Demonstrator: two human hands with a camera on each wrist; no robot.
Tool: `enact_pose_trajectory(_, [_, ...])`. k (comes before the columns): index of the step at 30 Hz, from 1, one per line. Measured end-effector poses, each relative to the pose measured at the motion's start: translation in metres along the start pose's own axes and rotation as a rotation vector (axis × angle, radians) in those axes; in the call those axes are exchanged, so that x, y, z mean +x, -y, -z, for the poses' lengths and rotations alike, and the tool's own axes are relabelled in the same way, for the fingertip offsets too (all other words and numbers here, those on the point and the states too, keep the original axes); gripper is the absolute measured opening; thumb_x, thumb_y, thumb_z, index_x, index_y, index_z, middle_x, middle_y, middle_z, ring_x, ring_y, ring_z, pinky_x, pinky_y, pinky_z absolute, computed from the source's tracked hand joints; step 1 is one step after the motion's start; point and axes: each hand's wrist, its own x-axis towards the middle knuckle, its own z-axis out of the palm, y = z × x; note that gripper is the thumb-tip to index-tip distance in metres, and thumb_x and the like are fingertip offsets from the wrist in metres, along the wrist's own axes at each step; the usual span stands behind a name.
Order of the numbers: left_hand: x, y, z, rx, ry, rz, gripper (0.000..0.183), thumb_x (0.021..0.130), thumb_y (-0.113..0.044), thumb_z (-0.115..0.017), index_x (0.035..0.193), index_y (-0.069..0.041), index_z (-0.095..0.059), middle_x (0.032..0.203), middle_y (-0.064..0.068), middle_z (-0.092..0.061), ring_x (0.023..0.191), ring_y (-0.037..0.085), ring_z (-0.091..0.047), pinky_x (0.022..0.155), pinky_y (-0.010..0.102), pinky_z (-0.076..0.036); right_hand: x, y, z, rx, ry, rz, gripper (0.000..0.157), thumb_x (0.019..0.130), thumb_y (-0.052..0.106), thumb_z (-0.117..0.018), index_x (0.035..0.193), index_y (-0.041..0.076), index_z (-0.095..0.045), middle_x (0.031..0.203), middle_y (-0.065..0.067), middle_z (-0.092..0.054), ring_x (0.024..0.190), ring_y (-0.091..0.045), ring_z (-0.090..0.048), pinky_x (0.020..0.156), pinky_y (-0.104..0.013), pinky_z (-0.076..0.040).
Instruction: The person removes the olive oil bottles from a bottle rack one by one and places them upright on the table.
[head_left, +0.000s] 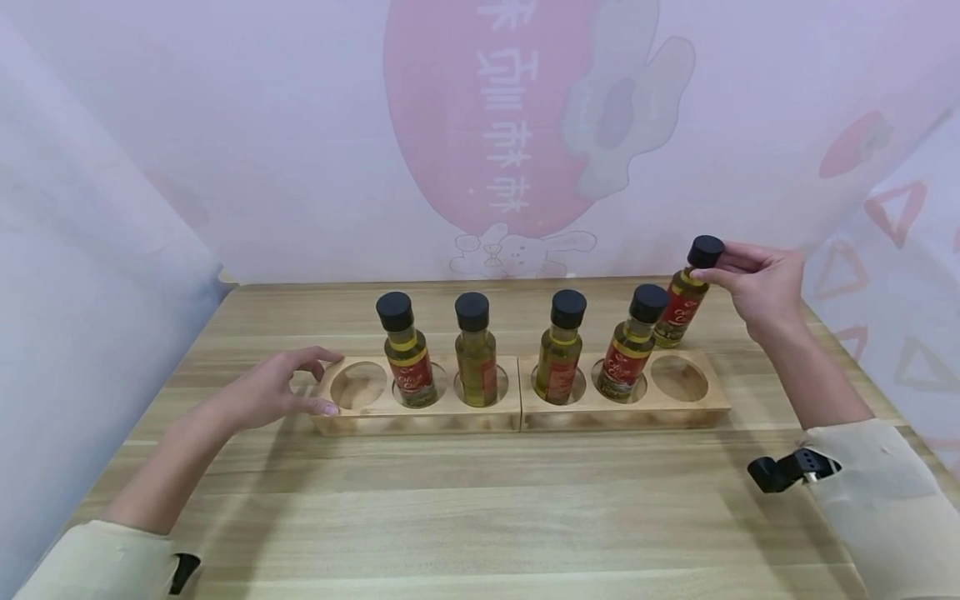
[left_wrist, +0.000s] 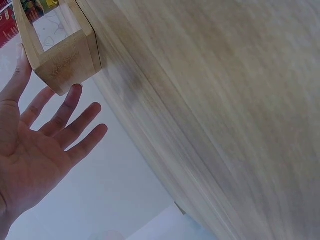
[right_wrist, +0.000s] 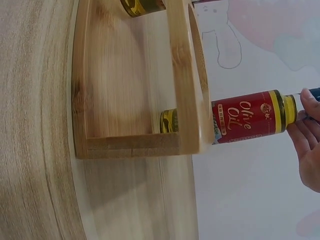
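Observation:
My right hand (head_left: 765, 287) pinches an olive oil bottle (head_left: 678, 308) near its black cap. Slightly tilted, this red-labelled bottle is behind the right end of the right wooden rack (head_left: 622, 419); whether its base touches the table, I cannot tell. Two more bottles stand in that rack's left and middle holes, including a red-labelled one (head_left: 628, 362). My left hand (head_left: 266, 387) rests at the outer end of the left wooden rack (head_left: 420, 423), thumb at the front corner and a finger at the back; the left wrist view shows its fingers (left_wrist: 82, 122) spread. Two bottles occupy that rack's middle and right holes.
Both racks sit end to end on a wood-grain table (head_left: 465, 500). Behind the table hangs a pale printed curtain (head_left: 300, 150), with further pale sheeting at both sides. A black wrist device (head_left: 795, 469) is strapped at the right sleeve.

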Motion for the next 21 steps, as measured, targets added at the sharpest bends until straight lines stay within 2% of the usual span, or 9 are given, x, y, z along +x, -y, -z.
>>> enact_pose_trajectory(6, [0.0006,0.0009,0.0008,-0.055,0.009,-0.002,0.071,0.085,-0.025,-0.087,0.141,0.004,-0.055,0.115,0.016,-0.068,0.115,0.04,-0.061,0.093,0.065,-0.049,0.0032,-0.0013,0.0011,-0.024,-0.003,-0.009,0.038,0.081,-0.018,-0.078,0.104,0.012,-0.081,0.085,0.002,-0.079,0.079,-0.009,-0.076,0.075,-0.022,-0.059])
enact_pose_trajectory(12, [-0.0001,0.0036,0.0015,-0.078,0.028,-0.034,0.069,0.087,-0.021,-0.086,0.141,0.007,-0.053,0.118,0.02,-0.069,0.11,0.038,-0.066,0.086,0.052,-0.057,0.0059,-0.0046,0.0024,-0.004,-0.014,-0.015,0.04,0.08,-0.02,-0.077,0.102,0.013,-0.082,0.084,0.003,-0.079,0.079,-0.008,-0.076,0.078,-0.019,-0.057])
enact_pose_trajectory(17, [-0.0007,0.0049,0.0044,-0.097,0.072,-0.05,0.072,0.087,-0.02,-0.086,0.142,0.009,-0.05,0.119,0.022,-0.068,0.111,0.036,-0.065,0.082,0.041,-0.059,0.0049,-0.0074,0.0033,0.017,-0.025,-0.016,0.04,0.079,-0.02,-0.078,0.102,0.013,-0.082,0.084,0.003,-0.079,0.078,-0.007,-0.076,0.078,-0.017,-0.056])
enact_pose_trajectory(21, [0.0001,0.0051,0.0074,-0.11,0.093,-0.039,0.075,0.085,-0.02,-0.088,0.143,0.009,-0.049,0.118,0.021,-0.068,0.112,0.037,-0.064,0.084,0.042,-0.059,0.0057,-0.0084,0.0025,-0.018,-0.038,-0.013,0.037,0.079,-0.015,-0.081,0.101,0.015,-0.082,0.084,0.004,-0.079,0.079,-0.006,-0.076,0.079,-0.016,-0.056])
